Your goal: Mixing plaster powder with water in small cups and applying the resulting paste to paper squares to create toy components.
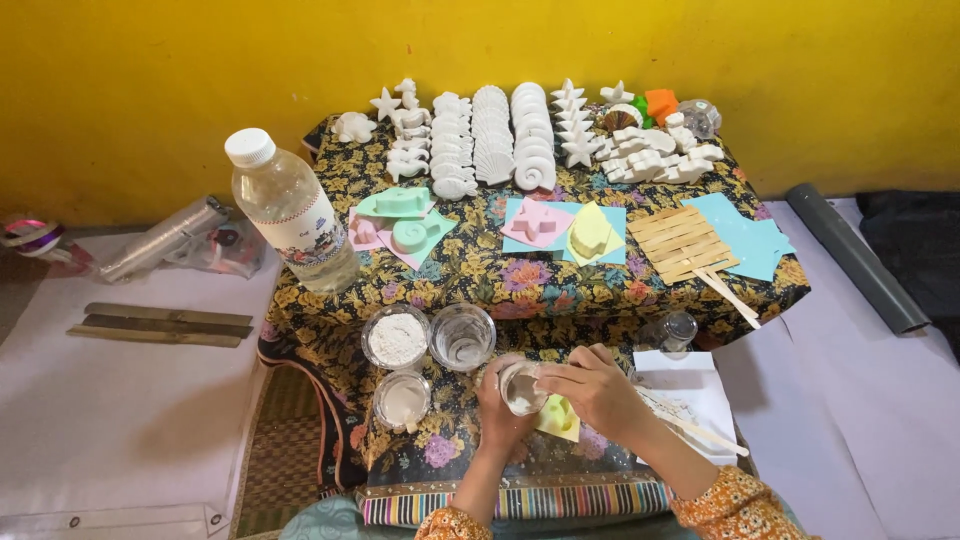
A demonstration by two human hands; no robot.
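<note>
Left hand [503, 410] grips a small clear cup [522, 386] of chalky paste; right hand [592, 388] closes over it.

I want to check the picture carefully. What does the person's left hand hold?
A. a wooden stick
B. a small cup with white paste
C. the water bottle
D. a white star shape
B: the left hand is wrapped around a small cup with whitish paste inside, and the right hand touches its rim.
</note>
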